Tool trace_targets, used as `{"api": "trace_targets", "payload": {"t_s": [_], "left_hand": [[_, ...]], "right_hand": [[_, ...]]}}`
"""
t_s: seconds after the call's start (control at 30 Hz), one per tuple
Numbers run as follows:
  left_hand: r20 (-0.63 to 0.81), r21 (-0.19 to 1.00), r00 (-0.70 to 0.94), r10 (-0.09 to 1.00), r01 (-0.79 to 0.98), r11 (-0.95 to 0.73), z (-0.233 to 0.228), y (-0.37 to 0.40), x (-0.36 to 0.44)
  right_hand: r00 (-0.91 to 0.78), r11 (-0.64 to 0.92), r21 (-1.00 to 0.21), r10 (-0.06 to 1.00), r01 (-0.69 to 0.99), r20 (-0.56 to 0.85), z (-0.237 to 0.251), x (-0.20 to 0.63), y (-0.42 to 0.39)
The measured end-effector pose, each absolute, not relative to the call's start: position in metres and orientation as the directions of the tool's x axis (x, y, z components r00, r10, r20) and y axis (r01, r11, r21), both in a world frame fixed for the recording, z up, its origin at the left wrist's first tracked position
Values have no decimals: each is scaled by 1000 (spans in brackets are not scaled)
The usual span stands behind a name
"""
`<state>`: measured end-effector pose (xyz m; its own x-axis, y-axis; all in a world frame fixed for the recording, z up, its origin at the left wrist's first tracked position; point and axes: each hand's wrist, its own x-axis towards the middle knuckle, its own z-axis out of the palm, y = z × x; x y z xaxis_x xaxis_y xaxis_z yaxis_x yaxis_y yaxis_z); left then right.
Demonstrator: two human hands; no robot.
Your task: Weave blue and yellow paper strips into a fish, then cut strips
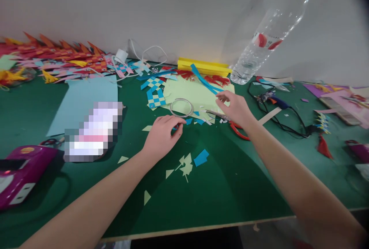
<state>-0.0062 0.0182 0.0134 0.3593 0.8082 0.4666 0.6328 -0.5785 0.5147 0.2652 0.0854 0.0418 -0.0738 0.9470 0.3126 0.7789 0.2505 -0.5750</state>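
Note:
My right hand [235, 107] is closed at the fingertips on the lower end of some narrow blue paper strips [203, 80], which slant up and left to the yellow piece. My left hand [164, 135] rests on the green table with its fingers curled in; a small bit of blue and red shows between thumb and fingers, too hidden to name. Just beyond it a clear tape ring [181, 107] lies on pale green paper [187, 91]. Scissors with red handles [239, 130] lie partly under my right hand. Left of the paper is a blue and cream woven paper piece [155, 92].
A clear plastic bottle [259, 55] leans against the wall behind a folded yellow paper [203, 66]. Left are a phone with a blurred screen [93, 133] and a magenta device [24, 170]. Black cord [288, 130] lies right. Paper scraps [186, 164] are scattered in front.

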Motion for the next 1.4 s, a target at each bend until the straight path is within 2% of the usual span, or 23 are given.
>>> {"api": "trace_targets", "payload": {"t_s": [0.17, 0.4, 0.7, 1.07, 1.2, 1.3, 1.4], "left_hand": [[439, 459, 321, 839, 723, -516, 15, 22, -12], [327, 276, 421, 846, 813, -512, 4, 29, -15], [398, 171, 455, 797, 816, -551, 11, 25, -13], [461, 127, 478, 747, 798, -589, 13, 18, -10], [398, 139, 546, 737, 758, -637, 12, 17, -8], [316, 157, 625, 713, 707, -690, 8, 18, -6], [289, 147, 666, 687, 678, -720, 5, 19, -5]], "right_hand": [[-250, 379, -304, 887, 874, 387, 20, 262, 66], [-321, 402, -155, 868, 902, 379, 10, 282, 61], [-353, 438, -166, 856, 883, 378, 9, 286, 65], [-72, 201, -253, 895, 947, 440, 5, 321, 77], [-43, 155, -225, 900, 962, 434, 5, 322, 76], [-139, 235, -177, 891, 956, 433, 7, 312, 73], [-366, 438, -121, 849, 891, 382, 7, 299, 69]]}}
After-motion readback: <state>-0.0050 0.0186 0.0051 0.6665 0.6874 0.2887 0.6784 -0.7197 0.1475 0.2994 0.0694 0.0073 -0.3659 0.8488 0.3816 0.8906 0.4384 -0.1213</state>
